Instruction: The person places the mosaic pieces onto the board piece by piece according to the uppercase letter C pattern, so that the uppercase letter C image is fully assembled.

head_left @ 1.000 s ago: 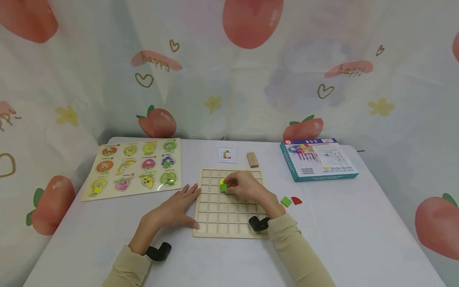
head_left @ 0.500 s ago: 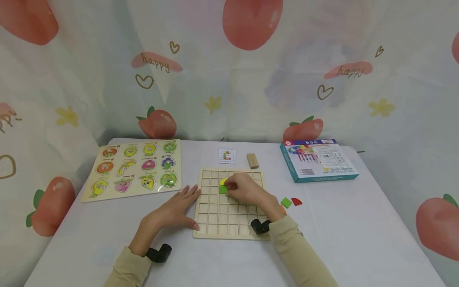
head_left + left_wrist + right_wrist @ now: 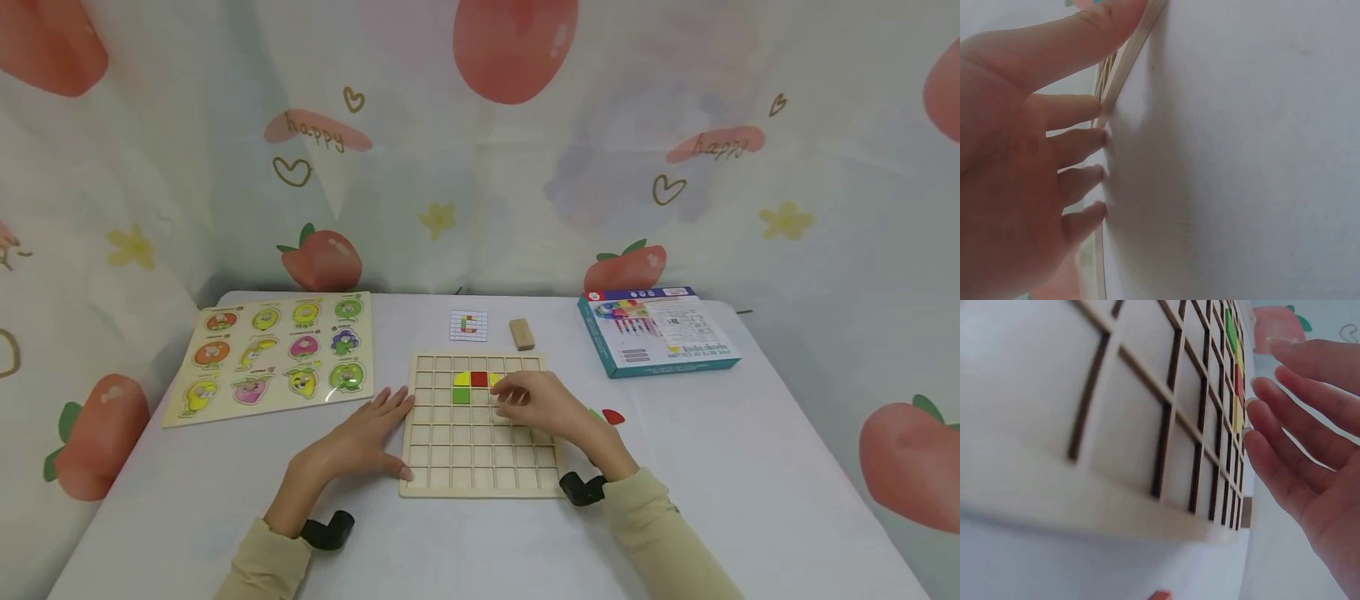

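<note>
Bending loosely over the wooden grid board [image 3: 461, 477], the fingers of the right hand [image 3: 546, 406] are parted, with nothing pinched between them! Right at those fingertips sits a yellow piece [image 3: 494, 379], partly covered in the head view; whether they touch it, hard to tell. Leftward from the fingers comes a red tile [image 3: 479, 380], then a second yellow piece [image 3: 462, 380], and just below that a green tile [image 3: 461, 396], all four in the grid.

And the left hand [image 3: 358, 439]? Fingers stretched out, tips at the board's left edge, thumb on its near corner. Beyond those fingers on the table [image 3: 750, 475] lies a fruit puzzle [image 3: 290, 359]. Past the right fingers: a pattern card [image 3: 468, 326] and a wooden block [image 3: 521, 334]. Farther right of them, a box [image 3: 660, 333]; nearer, a red quarter piece [image 3: 613, 417].
</note>
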The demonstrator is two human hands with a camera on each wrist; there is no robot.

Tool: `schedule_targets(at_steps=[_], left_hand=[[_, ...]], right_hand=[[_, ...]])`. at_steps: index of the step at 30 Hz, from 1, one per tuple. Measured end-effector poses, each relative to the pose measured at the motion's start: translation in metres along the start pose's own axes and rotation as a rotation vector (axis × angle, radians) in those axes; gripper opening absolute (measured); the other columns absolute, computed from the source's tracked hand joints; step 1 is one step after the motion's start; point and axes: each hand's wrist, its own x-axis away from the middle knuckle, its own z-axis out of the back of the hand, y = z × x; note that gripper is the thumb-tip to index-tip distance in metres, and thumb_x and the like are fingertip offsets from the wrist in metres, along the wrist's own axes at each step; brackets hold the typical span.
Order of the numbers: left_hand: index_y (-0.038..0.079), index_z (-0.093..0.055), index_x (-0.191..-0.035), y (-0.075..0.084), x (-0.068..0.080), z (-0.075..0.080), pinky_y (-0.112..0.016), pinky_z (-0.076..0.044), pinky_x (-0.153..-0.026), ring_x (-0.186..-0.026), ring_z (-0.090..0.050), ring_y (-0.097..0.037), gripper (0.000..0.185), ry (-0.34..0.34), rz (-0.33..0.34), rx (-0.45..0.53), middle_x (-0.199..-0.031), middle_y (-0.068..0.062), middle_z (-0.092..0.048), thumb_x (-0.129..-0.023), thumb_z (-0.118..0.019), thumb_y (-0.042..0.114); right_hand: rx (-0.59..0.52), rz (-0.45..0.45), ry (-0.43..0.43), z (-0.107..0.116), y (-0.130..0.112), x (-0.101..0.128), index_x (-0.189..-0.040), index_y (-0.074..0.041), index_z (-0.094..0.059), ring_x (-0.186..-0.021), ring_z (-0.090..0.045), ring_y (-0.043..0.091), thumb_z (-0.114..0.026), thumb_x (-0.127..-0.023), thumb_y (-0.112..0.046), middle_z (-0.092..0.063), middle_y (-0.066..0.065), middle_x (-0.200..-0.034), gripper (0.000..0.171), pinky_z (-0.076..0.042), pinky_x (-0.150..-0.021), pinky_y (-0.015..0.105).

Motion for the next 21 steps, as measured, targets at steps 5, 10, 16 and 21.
schedule_targets(at_steps=[5,10,16,21], left_hand=[[0.005,-0.031,-0.162,-0.003,-0.001,-0.002,-0.057,-0.012,-0.13,-0.16,-0.008,-0.039,0.11,-0.003,0.0,-0.002,-0.172,-0.013,-0.018,-0.075,-0.092,0.035],[0.006,-0.031,-0.162,-0.003,-0.001,-0.003,-0.056,-0.012,-0.13,-0.16,-0.007,-0.038,0.109,-0.003,0.003,-0.008,-0.172,-0.011,-0.018,-0.075,-0.091,0.035],[0.006,-0.032,-0.161,-0.001,0.0,-0.001,-0.057,-0.012,-0.13,-0.16,-0.008,-0.038,0.109,0.002,0.005,-0.003,-0.172,-0.012,-0.019,-0.075,-0.091,0.036],[0.006,-0.031,-0.162,-0.002,-0.001,-0.002,-0.056,-0.012,-0.13,-0.16,-0.008,-0.037,0.109,0.005,0.011,-0.005,-0.172,-0.011,-0.018,-0.075,-0.091,0.035]], right_hand=[[-0.022,-0.034,0.015,0.005,0.007,0.017,-0.113,-0.004,-0.075,-0.087,-0.061,0.013,-0.076,-0.092,-0.011,-0.073,0.001,-0.099,0.023,-0.055,-0.077,0.024],[-0.007,-0.068,0.038,0.011,0.018,0.034,-0.113,-0.004,-0.075,-0.087,-0.06,0.014,-0.075,-0.092,-0.01,-0.072,0.001,-0.099,0.022,-0.054,-0.075,0.024],[0.022,-0.13,0.058,0.021,0.032,0.056,-0.115,-0.006,-0.074,-0.086,-0.059,0.013,-0.074,-0.092,-0.01,-0.071,-0.001,-0.099,0.023,-0.053,-0.072,0.023],[0.017,-0.186,0.067,0.03,0.047,0.07,-0.116,-0.007,-0.073,-0.084,-0.061,0.014,-0.075,-0.091,-0.011,-0.072,0.0,-0.101,0.025,-0.055,-0.07,0.022]])
